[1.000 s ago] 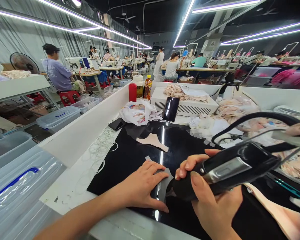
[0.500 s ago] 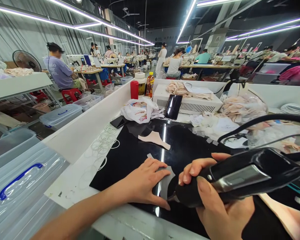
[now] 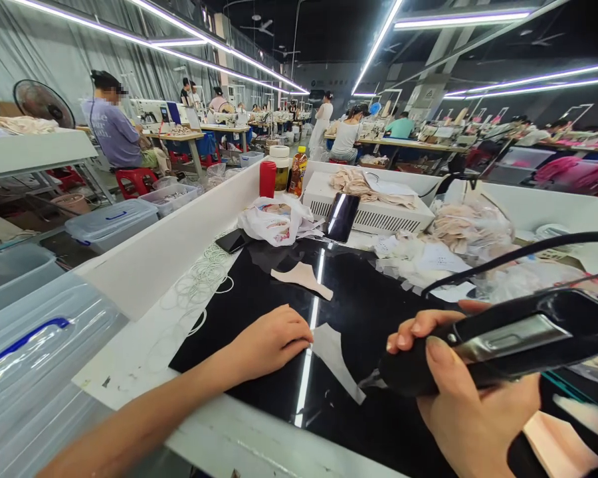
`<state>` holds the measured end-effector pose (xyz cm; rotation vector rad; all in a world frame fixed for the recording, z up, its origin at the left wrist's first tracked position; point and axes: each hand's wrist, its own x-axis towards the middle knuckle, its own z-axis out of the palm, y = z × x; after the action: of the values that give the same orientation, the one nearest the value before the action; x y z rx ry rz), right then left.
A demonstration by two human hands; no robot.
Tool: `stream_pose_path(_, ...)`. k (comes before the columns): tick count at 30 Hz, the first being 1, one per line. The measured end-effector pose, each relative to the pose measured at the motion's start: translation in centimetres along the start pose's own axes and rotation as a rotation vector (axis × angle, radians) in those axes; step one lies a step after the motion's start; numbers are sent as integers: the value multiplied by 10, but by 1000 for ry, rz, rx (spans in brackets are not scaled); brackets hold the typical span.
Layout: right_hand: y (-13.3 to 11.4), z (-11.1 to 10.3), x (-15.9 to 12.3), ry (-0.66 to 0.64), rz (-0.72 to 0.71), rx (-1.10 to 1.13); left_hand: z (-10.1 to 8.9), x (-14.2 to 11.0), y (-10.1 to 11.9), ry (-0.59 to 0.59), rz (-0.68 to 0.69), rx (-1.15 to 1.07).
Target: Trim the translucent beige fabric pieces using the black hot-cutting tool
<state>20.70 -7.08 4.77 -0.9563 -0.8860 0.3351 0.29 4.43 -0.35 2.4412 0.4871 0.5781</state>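
With the right hand (image 3: 478,405), clamps a black handheld tool (image 3: 413,368), wrapping its body in thumb and fingers, and points its tip left, just beside the near, narrow end of a grey piece (image 3: 335,358); impossible to say whether touching. With the left hand (image 3: 272,338), curls the fingers close together at the left edge of that piece; impossible to make out whether pinching it. Has the grey piece lying flat on a glossy black sheet (image 3: 373,292), between both hands, with the wide end far and left. Farther off on the sheet, has a beige piece (image 3: 301,275). To the left, has pale loops (image 3: 194,272) on the white tabletop (image 3: 142,345). At the far side, has a white plastic bag (image 3: 276,222), a dark phone (image 3: 343,216) tilted by a vented white box (image 3: 373,218), and a red container (image 3: 267,179).
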Motion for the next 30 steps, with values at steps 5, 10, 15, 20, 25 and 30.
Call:
stream_pose_path(5, 4, -3, 20, 105, -49, -34, 12, -2, 5, -59, 93, -23)
stream_pose_path(10, 2, 15, 13, 70, -36, 33, 14, -2, 6, -32, 120, -28)
stream_pose_path(15, 7, 30, -5, -43, 12, 93, 8, 1, 6, -56, 116, -44)
stream_pose_path(20, 11, 32, -11, -105, 27, 130, 9, 2, 8, -96, 90, -49)
stream_pose_path(25, 9, 30, -13, -116, 25, 127, 12, 1, 7, -87, 85, -58)
stream_pose_path(30, 10, 27, -15, -134, 12, 123, 12, 1, 6, -77, 94, -48)
